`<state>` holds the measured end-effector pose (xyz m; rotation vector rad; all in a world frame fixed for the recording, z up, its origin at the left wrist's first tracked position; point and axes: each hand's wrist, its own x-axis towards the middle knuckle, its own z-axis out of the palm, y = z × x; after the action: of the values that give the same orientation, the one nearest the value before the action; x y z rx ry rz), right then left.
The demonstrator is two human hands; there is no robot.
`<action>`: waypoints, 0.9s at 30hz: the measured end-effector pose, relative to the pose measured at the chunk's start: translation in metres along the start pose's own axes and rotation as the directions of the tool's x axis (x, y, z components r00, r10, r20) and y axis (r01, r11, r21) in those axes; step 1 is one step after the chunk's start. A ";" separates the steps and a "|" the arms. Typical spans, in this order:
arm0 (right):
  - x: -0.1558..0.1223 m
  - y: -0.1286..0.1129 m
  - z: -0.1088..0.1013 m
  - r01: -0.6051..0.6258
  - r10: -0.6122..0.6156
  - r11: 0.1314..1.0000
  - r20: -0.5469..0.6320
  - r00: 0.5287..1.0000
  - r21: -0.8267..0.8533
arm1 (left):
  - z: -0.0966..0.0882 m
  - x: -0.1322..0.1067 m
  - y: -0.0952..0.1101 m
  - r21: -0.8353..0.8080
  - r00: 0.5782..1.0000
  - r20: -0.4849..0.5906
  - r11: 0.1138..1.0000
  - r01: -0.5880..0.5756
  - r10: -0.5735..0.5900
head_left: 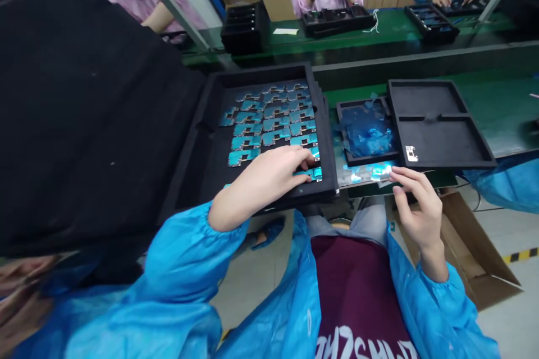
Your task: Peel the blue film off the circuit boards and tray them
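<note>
My left hand reaches over a large black tray with rows of small circuit boards covered in blue film. Its thumb and curled fingers close around one circuit board near the tray's front right corner; the fingers partly hide it. My right hand is open at the bench edge, thumb apart from the stretched fingers. Its fingertips are beside a shiny blue-filmed piece, and whether they touch it I cannot tell.
Right of the tray, a small black tray holds loose blue film. A two-part black tray overlaps its side, with one small metallic part inside. A cardboard box stands below. Across the green bench, co-workers handle parts.
</note>
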<state>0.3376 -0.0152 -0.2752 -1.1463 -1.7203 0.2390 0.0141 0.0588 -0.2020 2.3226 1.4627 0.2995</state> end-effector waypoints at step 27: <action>0.030 -0.116 0.078 -0.007 -0.210 0.834 0.329 0.921 0.551 | 0.069 -0.128 0.087 -0.763 0.616 -0.577 0.623 -0.173 -0.536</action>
<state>0.2059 -0.0267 -0.2214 -0.5989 -1.8654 0.8750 0.0549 -0.1039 -0.2248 1.2642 1.4508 1.6831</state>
